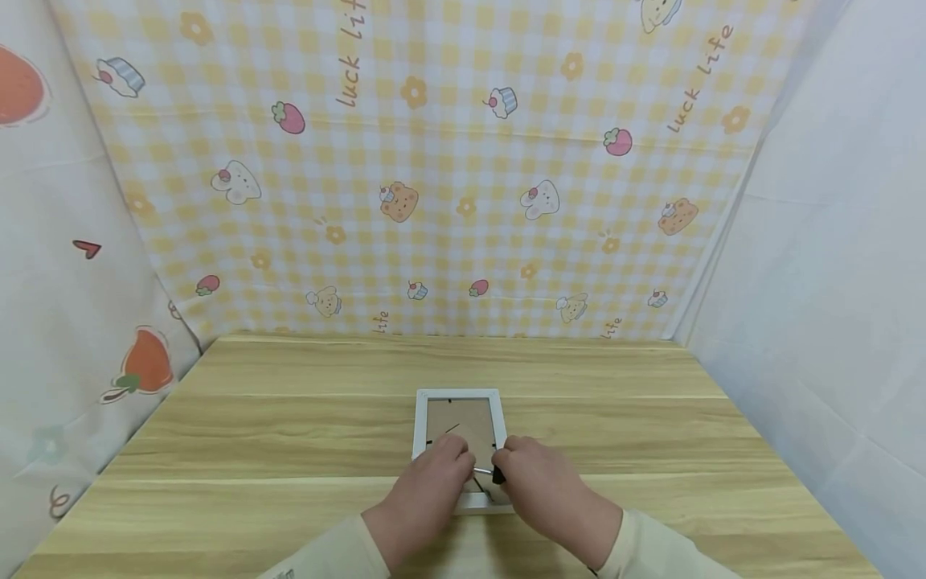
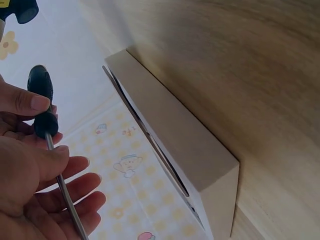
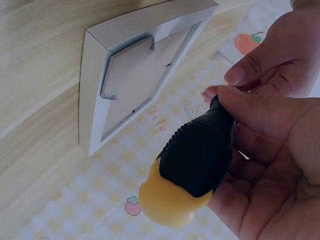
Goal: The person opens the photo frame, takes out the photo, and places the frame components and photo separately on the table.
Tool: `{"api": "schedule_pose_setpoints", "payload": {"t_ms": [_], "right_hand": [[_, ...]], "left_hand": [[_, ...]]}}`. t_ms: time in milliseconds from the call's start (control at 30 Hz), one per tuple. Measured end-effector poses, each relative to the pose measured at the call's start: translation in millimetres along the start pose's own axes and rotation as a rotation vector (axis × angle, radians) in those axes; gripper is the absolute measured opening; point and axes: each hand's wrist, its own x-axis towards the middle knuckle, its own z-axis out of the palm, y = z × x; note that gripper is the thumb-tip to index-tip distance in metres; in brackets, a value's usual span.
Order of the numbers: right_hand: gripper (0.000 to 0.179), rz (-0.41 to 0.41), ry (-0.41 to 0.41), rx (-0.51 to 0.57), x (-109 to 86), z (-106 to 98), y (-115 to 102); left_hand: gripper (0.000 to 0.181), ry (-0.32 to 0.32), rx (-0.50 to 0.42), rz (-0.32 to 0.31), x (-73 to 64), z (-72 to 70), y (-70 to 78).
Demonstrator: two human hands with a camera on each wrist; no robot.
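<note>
A screwdriver (image 3: 197, 152) with a ribbed black handle and a yellow end is held between both hands. My right hand (image 1: 542, 482) grips the handle near its neck, thumb on top. My left hand (image 1: 434, 486) pinches the metal shaft (image 2: 65, 195) between thumb and fingers, the other fingers loosely bent beneath it. Under the hands a white picture frame (image 1: 420, 426) lies face down, its brown backing board (image 1: 473, 414) showing. At the near end, a flap (image 3: 130, 65) on the backing stands slightly raised. The shaft's tip lies outside the left wrist view.
The frame lies on a wood-grain table (image 1: 289, 418). Behind it hangs a yellow checked cloth (image 1: 463, 161) with cartoon prints. Pale cloths stand at the left (image 1: 58, 322) and right (image 1: 817, 281) sides. Small black tabs (image 3: 134, 111) line the backing's edge.
</note>
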Motion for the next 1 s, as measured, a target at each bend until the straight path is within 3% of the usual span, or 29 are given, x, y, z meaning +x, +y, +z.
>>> {"api": "schedule_pose_setpoints", "payload": {"t_ms": [467,833,1000], "right_hand": [[0.011,0.006,0.005,0.052,1.3,-2,1],[0.023,0.113,-0.020,0.112,4.5,5,0],[0.029,0.140,0.018,0.107,5.1,11,-1]], "left_hand": [[0.011,0.060,-0.002,0.011,0.0,0.5,-1.5],[0.011,0.136,-0.024,-0.016,0.2,1.8,0.2],[0.014,0.124,-0.042,-0.040,0.1,-0.7,1.2]]}}
